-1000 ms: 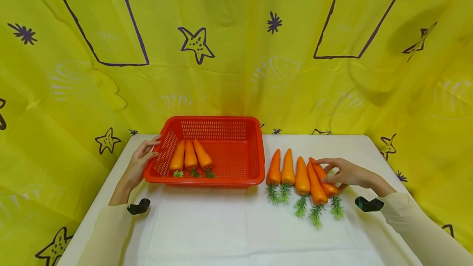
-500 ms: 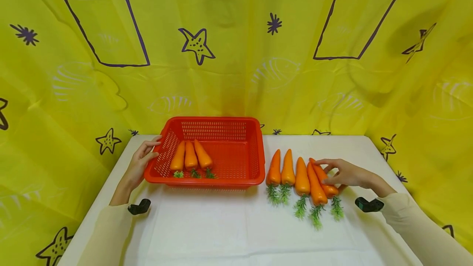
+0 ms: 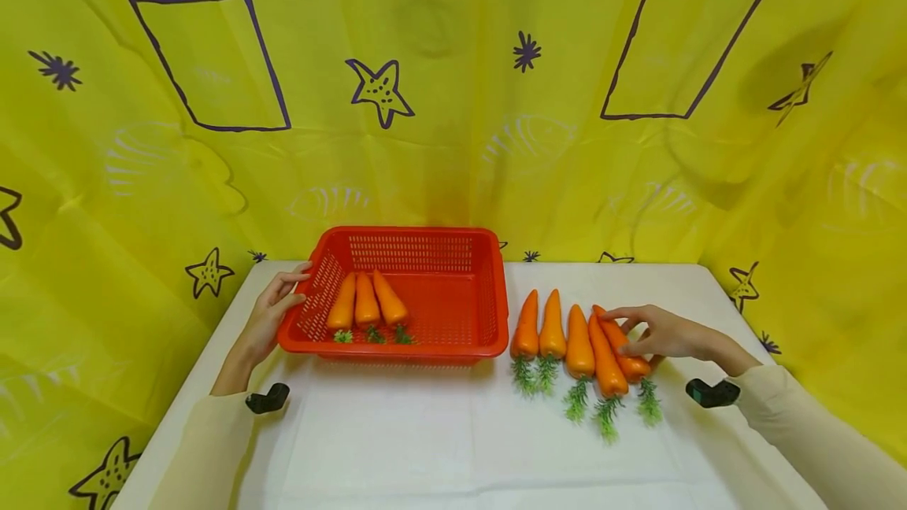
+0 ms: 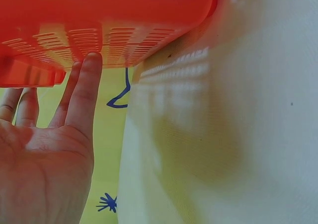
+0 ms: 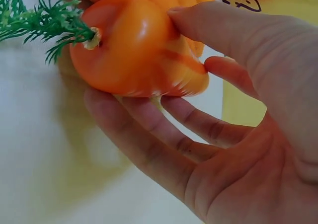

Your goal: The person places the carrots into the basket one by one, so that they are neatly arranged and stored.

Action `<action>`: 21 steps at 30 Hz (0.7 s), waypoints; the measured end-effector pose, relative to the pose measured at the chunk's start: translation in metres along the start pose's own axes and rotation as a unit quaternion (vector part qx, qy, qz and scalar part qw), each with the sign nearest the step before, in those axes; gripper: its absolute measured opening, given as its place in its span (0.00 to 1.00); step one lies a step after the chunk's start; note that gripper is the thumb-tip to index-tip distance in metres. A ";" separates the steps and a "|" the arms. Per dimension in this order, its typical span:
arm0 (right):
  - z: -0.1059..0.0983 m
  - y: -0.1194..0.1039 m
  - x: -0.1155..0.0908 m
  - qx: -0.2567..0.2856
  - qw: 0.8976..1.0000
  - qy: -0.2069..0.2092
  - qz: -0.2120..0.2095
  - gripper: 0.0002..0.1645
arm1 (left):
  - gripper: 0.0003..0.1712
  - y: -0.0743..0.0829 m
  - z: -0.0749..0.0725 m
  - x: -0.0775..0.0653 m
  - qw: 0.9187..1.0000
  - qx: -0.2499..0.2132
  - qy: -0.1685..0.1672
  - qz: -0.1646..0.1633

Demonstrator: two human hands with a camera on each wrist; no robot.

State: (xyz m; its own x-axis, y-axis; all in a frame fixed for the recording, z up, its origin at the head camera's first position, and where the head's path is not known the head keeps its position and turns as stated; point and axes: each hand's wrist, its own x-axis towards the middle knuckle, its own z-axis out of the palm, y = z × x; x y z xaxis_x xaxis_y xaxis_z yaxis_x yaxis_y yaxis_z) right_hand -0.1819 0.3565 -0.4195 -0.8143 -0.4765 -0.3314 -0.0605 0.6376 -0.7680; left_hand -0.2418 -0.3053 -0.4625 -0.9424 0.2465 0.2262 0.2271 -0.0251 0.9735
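Observation:
A red plastic basket [image 3: 489, 290] stands left of the middle, with three orange carrots [image 3: 367, 301] lying side by side in its left part. My left hand [image 3: 268, 313] touches the basket's left side at the rim; in the left wrist view its straight fingers [image 4: 82, 102] reach up against the slotted wall. To the right, several carrots [image 3: 579, 345] with green leafy tops lie in a row on the table. With my right hand [image 3: 659, 333] I grip the rightmost carrot [image 5: 126, 45], thumb on one side and fingers on the other.
A white cloth covers the table [image 3: 397, 439]. Yellow patterned curtains [image 3: 453, 164] rise behind it and on both sides, close to the basket's back. Dark devices sit at the left wrist [image 3: 268, 398] and the right wrist [image 3: 712, 393].
The head view has shifted slightly, so the scene sits a little lower. Both hands, the basket and the carrots keep their places.

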 end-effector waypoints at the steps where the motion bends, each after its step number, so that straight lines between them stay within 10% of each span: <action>1: -0.001 -0.001 -0.001 -0.001 1.000 -0.003 -0.004 0.43 | 0.18 0.000 0.000 0.000 1.000 0.001 0.000 0.000; 21: -0.030 -0.041 -0.020 -0.023 0.998 0.042 -0.035 0.42 | 0.18 -0.002 -0.001 0.000 1.000 -0.004 -0.002 0.000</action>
State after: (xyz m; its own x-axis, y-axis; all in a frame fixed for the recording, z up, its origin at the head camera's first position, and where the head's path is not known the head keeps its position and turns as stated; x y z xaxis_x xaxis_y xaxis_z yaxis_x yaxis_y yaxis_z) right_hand -0.1808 0.3581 -0.3651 -0.8521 -0.4704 -0.2294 -0.1437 0.6318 -0.7617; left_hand -0.2424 -0.3068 -0.4645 -0.9416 0.2499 0.2255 0.2247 -0.0322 0.9739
